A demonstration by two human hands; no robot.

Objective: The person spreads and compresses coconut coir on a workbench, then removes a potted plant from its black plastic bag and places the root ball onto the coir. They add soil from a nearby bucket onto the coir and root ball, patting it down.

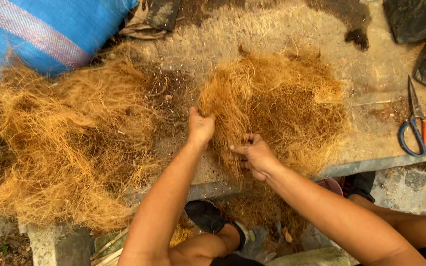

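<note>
Where the head view looks down on the concrete slab [282,24], I see my left hand [201,127] fisted tight around the upper left edge of a clump of golden-brown coir fibre [277,106], knuckles up, strands trapped inside the closed fingers. My right hand [256,156] sits just nearer and to the right, pinching the lower tail of that same clump between thumb and curled fingers, so both hands are closed on the one mass. The clump lies mid-slab, its near end trailing over the slab's front edge toward my black shoe [212,216].

I judge the fibre very light, springy and tangled rather than stiff; it should compress under a grip and shed loose strands, and single threads would slip or snap if pulled alone. A full-fist hold on a dense bunch, as the left has, looks the safer purchase; the wispy fringe on the far right offers little.

A larger pile of fibre [60,143] spreads over the left of the slab, apart from the held clump, under a blue woven sack [50,24]. Scissors [418,129] with one blue and one orange handle lie at the right, well apart from both hands.
</note>
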